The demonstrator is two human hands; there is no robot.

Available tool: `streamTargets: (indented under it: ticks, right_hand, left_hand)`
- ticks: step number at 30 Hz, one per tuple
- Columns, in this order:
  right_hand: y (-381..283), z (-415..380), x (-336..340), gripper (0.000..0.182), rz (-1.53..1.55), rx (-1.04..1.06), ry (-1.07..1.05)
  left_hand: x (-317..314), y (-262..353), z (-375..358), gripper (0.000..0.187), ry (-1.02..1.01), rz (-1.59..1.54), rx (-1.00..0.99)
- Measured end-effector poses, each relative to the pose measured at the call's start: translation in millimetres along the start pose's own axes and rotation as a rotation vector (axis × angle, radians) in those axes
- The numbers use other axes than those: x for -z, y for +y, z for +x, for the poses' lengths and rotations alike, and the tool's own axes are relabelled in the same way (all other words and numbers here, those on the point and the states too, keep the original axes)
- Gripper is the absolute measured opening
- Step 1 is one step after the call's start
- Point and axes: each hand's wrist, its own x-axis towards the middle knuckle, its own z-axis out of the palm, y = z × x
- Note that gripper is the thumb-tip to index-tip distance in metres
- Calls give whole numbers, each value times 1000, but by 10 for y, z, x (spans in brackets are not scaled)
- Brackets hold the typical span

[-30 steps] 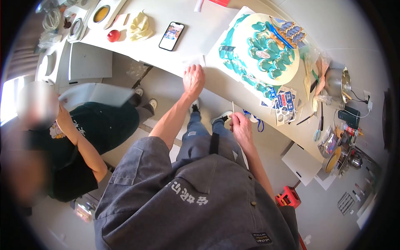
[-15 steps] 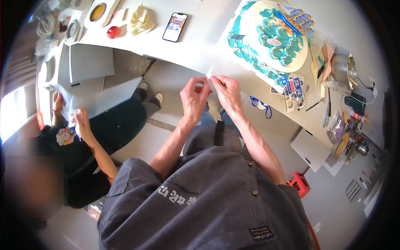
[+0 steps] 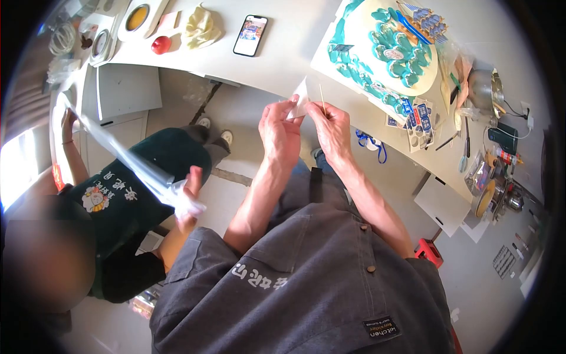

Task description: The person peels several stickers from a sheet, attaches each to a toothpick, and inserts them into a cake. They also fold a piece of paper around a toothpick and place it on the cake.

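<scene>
One white paper [image 3: 299, 101] is now off the tabletop [image 3: 283, 59], pinched by the left hand [image 3: 279, 134] and brought near the stick [image 3: 321, 93] the right hand [image 3: 334, 134] clasps.

Head cam: sole view, worn on the head, looks forward and steeply down; wide round lens, dark corners.
Grey garment [image 3: 295, 283]: closest, fills 6 o'clock.
Left hand [image 3: 280, 133]: arm's reach, off centre toward 12.
Right hand [image 3: 334, 133]: same range, toward 1.
Table [image 3: 283, 65]: beyond the hands, arcs 10 through 12 to 4.
Cake [image 3: 383, 53]: 1 o'clock, mostly from above.
Co-worker [image 3: 118, 206]: 8 to 9.
Cookware [image 3: 485, 197]: 3 o'clock, probably pans; rim warps it.
</scene>
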Motion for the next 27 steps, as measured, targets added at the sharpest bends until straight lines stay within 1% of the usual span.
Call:
streamTargets:
  ticks: [2, 5, 8, 10, 11, 13, 16, 19, 22, 27]
  right_hand:
    - [79, 31, 44, 26, -34, 0, -8]
    - [-149, -63, 94, 28, -396, 101, 36]
    - [-343, -251, 116, 25, -446, 266, 197]
    - [-429, -308, 179, 23, -543, 320, 86]
    - [-451, -317, 206, 22, -590, 347, 33]
    - [-321, -291, 182, 21, -545, 376, 45]
    - [-180, -214, 172, 21, -529, 439, 83]
    - [-203, -230, 192, 20, -558, 371, 91]
    - [-204, -214, 226, 20, -502, 319, 63]
    - [-240, -207, 272, 18, -457, 246, 55]
  left_hand:
    - [-21, -21, 6, 12, 6, 49, -53]
    - [-30, -47, 35, 13, 4, 205, -157]
    - [-87, -13, -8, 14, 2, 391, -243]
    - [-73, -21, -9, 14, -30, 467, -280]
    - [-74, -37, -10, 14, -41, 458, -286]
    - [-92, -77, -18, 13, -67, 443, -296]
    - [-165, -86, -60, 12, -71, 360, -214]
    - [-165, -89, -57, 13, -112, 228, -125]
    - [-238, -72, -97, 12, -98, 153, -74]
    - [-184, -91, -115, 13, -114, 108, -66]
